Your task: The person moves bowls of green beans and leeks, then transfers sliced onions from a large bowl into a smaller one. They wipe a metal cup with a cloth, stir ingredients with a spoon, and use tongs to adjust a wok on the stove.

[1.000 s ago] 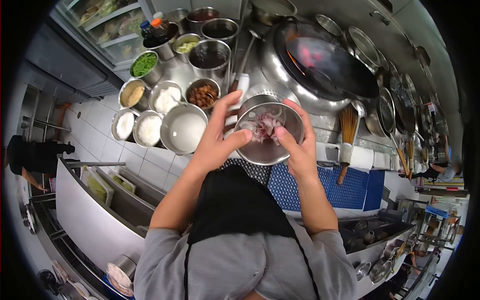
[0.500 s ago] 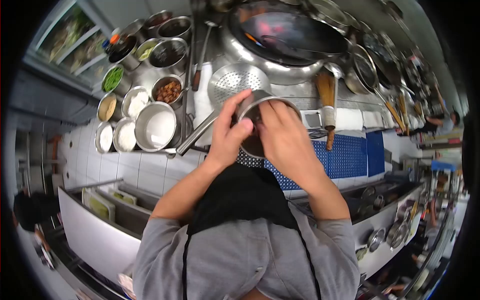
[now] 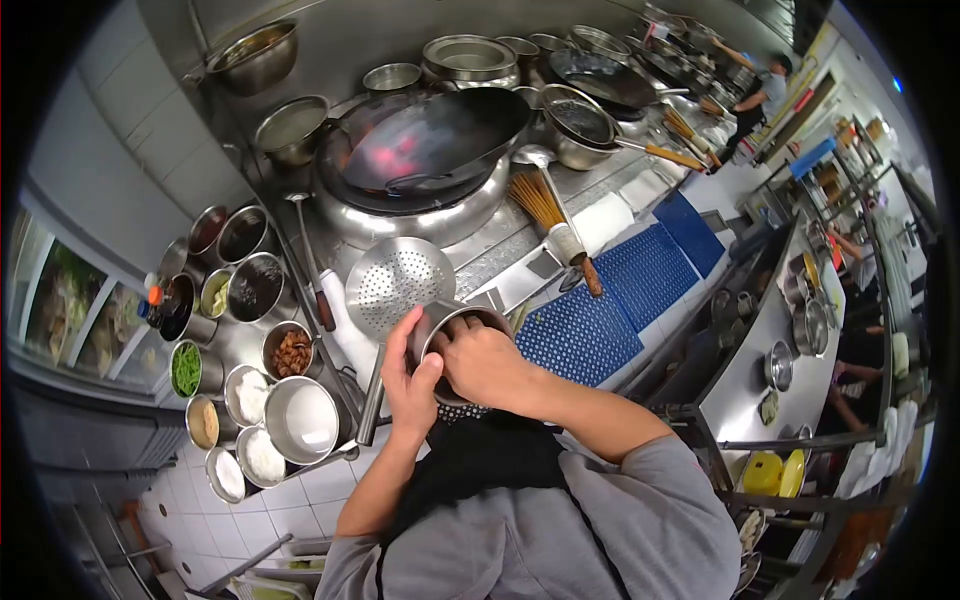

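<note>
My left hand (image 3: 408, 385) is wrapped around the side of a deep round metal container (image 3: 426, 322), thumb at its rim. The container is tilted with its mouth toward me. Into that mouth reaches my right hand (image 3: 488, 366); its fingertips and whatever they touch are hidden inside. Just beyond the container, a perforated skimmer (image 3: 400, 282) lies on the steel counter, its handle pointing toward me on the left. Behind it a black wok (image 3: 440, 140) rests tilted over a large round steel stove ring (image 3: 440, 222).
Left are metal pots with white powder (image 3: 265, 455), brown chunks (image 3: 292, 352) and chopped greens (image 3: 186, 368). A ladle (image 3: 310, 255) lies beside them. A bamboo brush (image 3: 545, 215) lies to the right, above blue mats (image 3: 590, 325). Another person (image 3: 765, 95) stands far right.
My view has turned to the right and takes in more of the stove's back. Both hands stay at the metal container, the right one still inside it.
</note>
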The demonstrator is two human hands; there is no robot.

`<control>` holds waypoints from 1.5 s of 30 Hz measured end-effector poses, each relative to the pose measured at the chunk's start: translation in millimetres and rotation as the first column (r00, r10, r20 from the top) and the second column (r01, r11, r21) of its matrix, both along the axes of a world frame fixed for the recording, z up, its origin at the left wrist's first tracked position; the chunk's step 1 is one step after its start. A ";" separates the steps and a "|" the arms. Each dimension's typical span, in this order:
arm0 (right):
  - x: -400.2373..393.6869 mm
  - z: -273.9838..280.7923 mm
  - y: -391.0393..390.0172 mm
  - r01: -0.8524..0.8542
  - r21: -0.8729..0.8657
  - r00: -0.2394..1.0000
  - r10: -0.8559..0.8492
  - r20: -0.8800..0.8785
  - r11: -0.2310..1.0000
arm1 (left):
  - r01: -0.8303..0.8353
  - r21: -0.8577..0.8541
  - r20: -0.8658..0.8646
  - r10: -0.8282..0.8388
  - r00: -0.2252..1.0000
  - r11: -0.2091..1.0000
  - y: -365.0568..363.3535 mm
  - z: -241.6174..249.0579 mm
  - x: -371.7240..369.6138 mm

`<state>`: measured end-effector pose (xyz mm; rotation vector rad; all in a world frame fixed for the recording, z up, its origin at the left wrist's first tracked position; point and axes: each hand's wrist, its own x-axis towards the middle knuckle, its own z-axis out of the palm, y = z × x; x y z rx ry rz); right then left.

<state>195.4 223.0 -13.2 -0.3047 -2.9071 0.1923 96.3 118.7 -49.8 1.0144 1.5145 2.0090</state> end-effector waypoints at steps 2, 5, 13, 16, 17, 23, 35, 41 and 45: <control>7.3 -2.4 2.1 0.019 -0.125 0.995 -0.031 -0.095 0.992 | 0.043 -0.025 0.025 -0.042 0.999 0.999 5.9 0.4 -0.2; 21.5 0.3 13.7 -0.022 -0.180 0.983 -0.012 -0.184 0.983 | 0.105 -0.054 0.047 -0.103 0.994 0.993 19.7 7.1 1.0; 83.9 -12.3 73.8 0.054 -0.111 0.683 -0.117 -0.721 0.992 | 0.153 -0.010 0.511 -0.126 0.850 0.988 82.9 -25.1 38.6; 121.6 -22.2 105.1 0.170 -0.375 0.589 -0.399 -0.703 0.911 | 0.228 -0.006 0.686 -0.162 0.710 0.974 113.9 -32.6 64.9; 139.2 -33.6 118.4 0.072 -0.599 0.641 -0.497 -0.585 0.797 | 0.264 -0.020 0.675 -0.181 0.715 0.964 126.6 -32.7 75.8; 223.7 -77.1 160.4 -0.549 -0.518 0.772 -0.636 -0.012 -0.657 | 0.516 -0.032 0.581 -0.404 0.707 0.856 209.3 -26.6 154.6; 283.9 -99.4 296.2 -0.791 -0.252 0.589 -0.806 -0.068 -0.557 | 0.320 -0.415 -0.734 -0.521 0.435 0.852 332.3 -105.9 183.8; 253.8 -86.2 378.9 -0.725 -0.265 0.676 -0.730 -0.096 -0.636 | 0.154 -0.631 -0.761 -0.645 0.066 0.760 346.8 -135.2 160.7; 218.6 -71.6 432.5 -0.782 -0.309 0.576 -0.817 -0.028 -0.541 | 0.094 -0.751 -0.633 -0.753 0.183 0.654 354.1 -119.8 146.1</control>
